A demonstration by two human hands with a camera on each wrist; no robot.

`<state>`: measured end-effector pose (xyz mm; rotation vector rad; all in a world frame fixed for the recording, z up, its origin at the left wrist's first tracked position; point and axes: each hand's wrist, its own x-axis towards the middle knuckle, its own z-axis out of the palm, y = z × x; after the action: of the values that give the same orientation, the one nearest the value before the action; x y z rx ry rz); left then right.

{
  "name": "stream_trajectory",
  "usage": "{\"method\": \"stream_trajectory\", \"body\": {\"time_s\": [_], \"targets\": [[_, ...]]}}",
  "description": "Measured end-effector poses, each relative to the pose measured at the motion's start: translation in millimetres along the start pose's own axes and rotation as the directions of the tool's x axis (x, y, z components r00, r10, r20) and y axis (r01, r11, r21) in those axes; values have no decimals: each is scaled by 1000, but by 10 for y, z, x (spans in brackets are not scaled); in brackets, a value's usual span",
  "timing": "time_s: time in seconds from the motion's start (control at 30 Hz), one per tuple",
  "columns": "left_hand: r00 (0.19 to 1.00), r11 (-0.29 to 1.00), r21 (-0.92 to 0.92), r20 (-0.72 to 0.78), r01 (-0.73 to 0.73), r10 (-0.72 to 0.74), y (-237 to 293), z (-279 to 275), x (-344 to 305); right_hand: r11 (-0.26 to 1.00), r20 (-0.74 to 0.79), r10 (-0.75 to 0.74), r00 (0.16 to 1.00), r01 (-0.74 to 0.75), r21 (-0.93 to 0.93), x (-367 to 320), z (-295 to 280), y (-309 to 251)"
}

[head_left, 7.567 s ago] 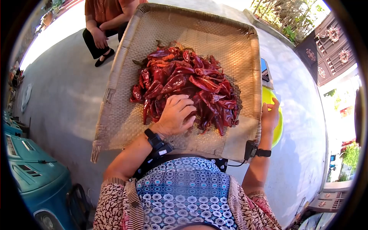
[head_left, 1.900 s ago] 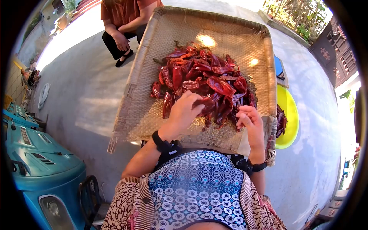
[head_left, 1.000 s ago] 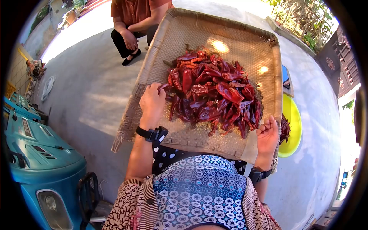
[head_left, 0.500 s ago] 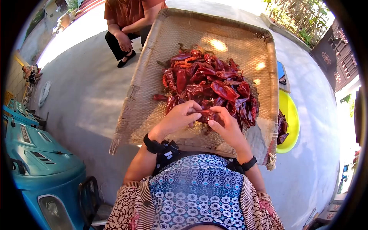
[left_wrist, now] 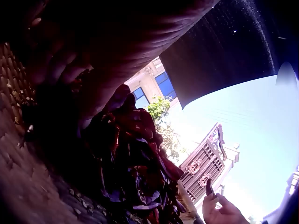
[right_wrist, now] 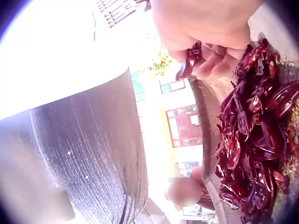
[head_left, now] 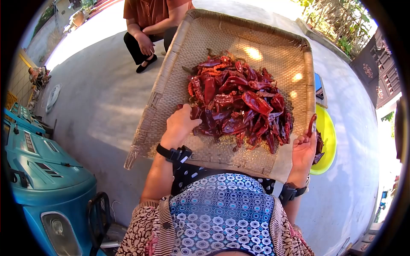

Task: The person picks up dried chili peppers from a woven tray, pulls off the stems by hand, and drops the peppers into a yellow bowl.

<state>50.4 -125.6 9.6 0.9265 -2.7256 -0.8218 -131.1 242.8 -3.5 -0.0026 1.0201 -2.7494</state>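
Note:
A heap of dried red chili peppers lies on a large woven tray. My left hand is at the heap's left edge, fingers curled over a chili pepper whose red end shows beyond them. In the left wrist view those fingers are in deep shadow. At the tray's right edge my right hand holds a single dried chili pepper that points upward. The right wrist view shows this same chili pepper between curled fingers.
A yellow bowl with dark red chili peppers stands right of the tray, below its rim. Behind it lies a blue-screened device. Another person sits beyond the tray's far left. A teal vehicle is at the left.
Half a second ago both hands were together on one chili pepper in front of the heap. Since then the right hand has carried it rightward, and the left hand has moved to the heap's left edge.

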Motion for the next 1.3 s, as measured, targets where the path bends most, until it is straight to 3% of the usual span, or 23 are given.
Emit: {"method": "stream_trajectory", "body": {"time_s": [0.03, 0.13, 0.23, 0.27, 0.33, 0.47, 0.6, 0.7, 0.73, 0.87, 0.93, 1.03, 1.13, 1.23, 1.3], "targets": [[996, 999, -41, 79, 32, -28, -18, -18, 18, 995, 19, 21, 1000, -22, 100, 1, -21, -56], [997, 998, -37, 64, -45, 48, -27, -76, -6, 936, 64, 117, 991, -132, 327, -1, -76, -143], [990, 981, -148, 52, -125, 133, 50, -170, -50, 990, 127, 141, 982, -138, -31, -49, -48, 45], [988, 982, -123, 44, -142, 148, 105, -208, -74, 978, 71, 125, 990, -111, -175, -157, 182, 126], [984, 982, -71, 29, -175, 178, 242, -279, -118, 903, 229, 166, 959, -55, -425, -241, 411, 286], [962, 910, -411, 225, -49, 153, 410, -370, -205, 698, 337, 356, 872, -8, -716, -412, 863, 460], [923, 821, -570, 318, 3, 218, 629, -304, -310, 610, 423, 504, 753, 36, -791, -442, 1000, 659], [857, 714, -697, 403, 60, 322, 570, -59, -263, 549, 448, 483, 752, 138, -824, -486, 1038, 771], [833, 671, -735, 427, 95, 350, 574, -6, -260, 517, 423, 522, 741, 119, -848, -491, 1063, 757], [748, 602, -782, 496, 165, 440, 574, 71, -230, 615, 396, 590, 704, -74, -785, -456, 950, 790], [747, 566, -809, 472, 156, 469, 541, 157, -211, 642, 385, 629, 676, -172, -747, -440, 875, 789], [772, 545, -815, 472, 198, 425, 574, 216, -212, 653, 312, 608, 730, -237, -719, -454, 810, 795], [752, 558, -795, 515, 239, 412, 563, 218, -177, 642, 267, 478, 837, -125, -756, -394, 743, 680], [748, 570, -801, 489, 182, 449, 508, 279, -153, 743, 132, 288, 948, -135, -655, -241, 555, 436], [763, 580, -807, 445, 113, 469, 495, 317, -173, 877, 7, 135, 991, -116, -466, -117, 361, 287]]}}
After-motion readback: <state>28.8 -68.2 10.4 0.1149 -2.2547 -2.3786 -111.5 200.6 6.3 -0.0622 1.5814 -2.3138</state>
